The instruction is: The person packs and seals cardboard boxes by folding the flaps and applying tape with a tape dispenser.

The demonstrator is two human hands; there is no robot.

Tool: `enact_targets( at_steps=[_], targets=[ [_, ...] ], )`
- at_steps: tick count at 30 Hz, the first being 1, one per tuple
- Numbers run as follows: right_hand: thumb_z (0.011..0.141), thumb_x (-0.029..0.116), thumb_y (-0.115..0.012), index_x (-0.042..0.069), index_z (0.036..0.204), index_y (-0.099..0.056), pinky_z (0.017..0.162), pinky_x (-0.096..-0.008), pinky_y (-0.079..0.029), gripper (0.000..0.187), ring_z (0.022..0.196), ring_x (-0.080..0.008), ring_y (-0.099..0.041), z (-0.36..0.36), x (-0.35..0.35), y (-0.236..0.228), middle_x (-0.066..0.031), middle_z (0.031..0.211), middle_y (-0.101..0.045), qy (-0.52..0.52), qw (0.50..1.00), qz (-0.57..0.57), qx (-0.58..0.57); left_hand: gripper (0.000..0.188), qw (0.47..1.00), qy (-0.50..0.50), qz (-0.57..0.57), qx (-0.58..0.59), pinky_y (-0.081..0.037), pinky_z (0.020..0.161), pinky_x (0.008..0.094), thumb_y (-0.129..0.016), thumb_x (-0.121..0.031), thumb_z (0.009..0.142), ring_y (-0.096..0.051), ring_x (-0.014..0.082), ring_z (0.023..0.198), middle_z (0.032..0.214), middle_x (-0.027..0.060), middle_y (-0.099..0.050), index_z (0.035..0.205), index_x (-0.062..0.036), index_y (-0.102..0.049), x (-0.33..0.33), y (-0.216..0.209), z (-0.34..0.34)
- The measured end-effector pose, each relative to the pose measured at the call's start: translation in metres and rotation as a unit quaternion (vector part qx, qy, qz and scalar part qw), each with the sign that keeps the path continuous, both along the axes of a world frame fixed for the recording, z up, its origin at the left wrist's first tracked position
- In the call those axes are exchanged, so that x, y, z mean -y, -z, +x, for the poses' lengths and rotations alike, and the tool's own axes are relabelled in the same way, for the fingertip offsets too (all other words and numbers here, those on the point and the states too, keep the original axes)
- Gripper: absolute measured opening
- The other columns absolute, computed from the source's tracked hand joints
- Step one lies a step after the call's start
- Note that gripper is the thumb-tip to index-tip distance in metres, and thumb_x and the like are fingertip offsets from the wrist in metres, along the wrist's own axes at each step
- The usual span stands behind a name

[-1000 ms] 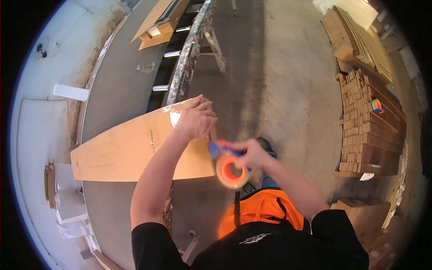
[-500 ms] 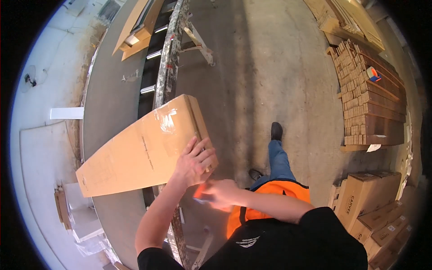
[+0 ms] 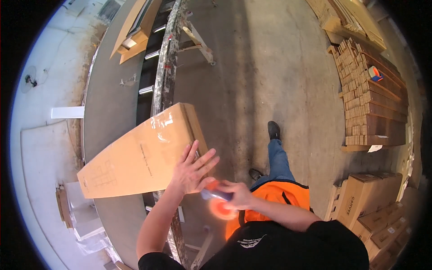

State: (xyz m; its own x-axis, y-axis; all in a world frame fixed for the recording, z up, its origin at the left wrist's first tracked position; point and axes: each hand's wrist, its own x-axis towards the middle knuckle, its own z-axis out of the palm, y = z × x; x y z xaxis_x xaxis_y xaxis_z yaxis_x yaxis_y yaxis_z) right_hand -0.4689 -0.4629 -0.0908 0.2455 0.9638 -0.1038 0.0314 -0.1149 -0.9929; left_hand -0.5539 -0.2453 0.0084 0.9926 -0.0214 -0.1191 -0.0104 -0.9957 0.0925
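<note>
A long brown carton (image 3: 137, 157) lies at left, across the roller conveyor (image 3: 164, 85). The left hand (image 3: 192, 172) rests on its right end, fingers spread. Just right, a motion-blurred tape dispenser (image 3: 218, 195) sits clamped in the right hand (image 3: 239, 194). Farther right stands a cardboard stack (image 3: 357, 96).

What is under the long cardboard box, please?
A worn rail shows at both edges of the box, seemingly passing beneath; what touches its underside is covered.
</note>
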Motion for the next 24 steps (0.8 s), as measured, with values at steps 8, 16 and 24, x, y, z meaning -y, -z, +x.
enact_targets(
  at_steps=[8, 16, 24],
  targets=[
    [0.066, 0.028, -0.074, 0.030, 0.121, -0.068, 0.084, -0.0467, -0.054, 0.055, 0.101, -0.0349, -0.066, 0.009, -0.034, -0.021, -0.0165, 0.117, -0.063, -0.274, 0.950, 0.012, 0.146, 0.054, 0.996, -0.072, -0.032, 0.029, -0.022, 0.119, 0.0527, -0.063, -0.046, 0.087, -0.029, 0.0372, 0.145, 0.154, 0.0002, -0.042, 0.130, -0.0134, -0.064, -0.012, 0.015, 0.029],
    [0.065, 0.023, -0.074, 0.019, 0.128, -0.066, 0.096, -0.0361, -0.050, 0.064, 0.111, -0.0306, -0.065, 0.171, -0.029, -0.025, -0.0156, 0.128, -0.063, -0.219, 0.971, -0.081, 0.050, 0.025, 0.908, -0.419, 0.011, -0.021, -0.048, 0.086, 0.0444, -0.071, -0.031, 0.080, -0.066, 0.0307, 0.088, 0.089, 0.0095, -0.069, 0.086, -0.0075, -0.066, -0.076, 0.009, 0.102],
    [0.066, -0.005, -0.065, 0.002, 0.132, -0.062, 0.078, -0.0255, -0.051, 0.067, 0.086, -0.0112, -0.064, 0.228, -0.180, 0.021, -0.0044, 0.104, -0.071, -0.278, 0.909, -0.163, -0.264, 0.082, 0.827, -0.549, -0.031, 0.114, -0.038, 0.106, 0.0516, -0.073, -0.043, 0.082, -0.046, 0.0454, 0.131, 0.148, 0.0308, -0.038, 0.143, -0.0004, -0.040, 0.022, -0.006, 0.054]
  ],
)
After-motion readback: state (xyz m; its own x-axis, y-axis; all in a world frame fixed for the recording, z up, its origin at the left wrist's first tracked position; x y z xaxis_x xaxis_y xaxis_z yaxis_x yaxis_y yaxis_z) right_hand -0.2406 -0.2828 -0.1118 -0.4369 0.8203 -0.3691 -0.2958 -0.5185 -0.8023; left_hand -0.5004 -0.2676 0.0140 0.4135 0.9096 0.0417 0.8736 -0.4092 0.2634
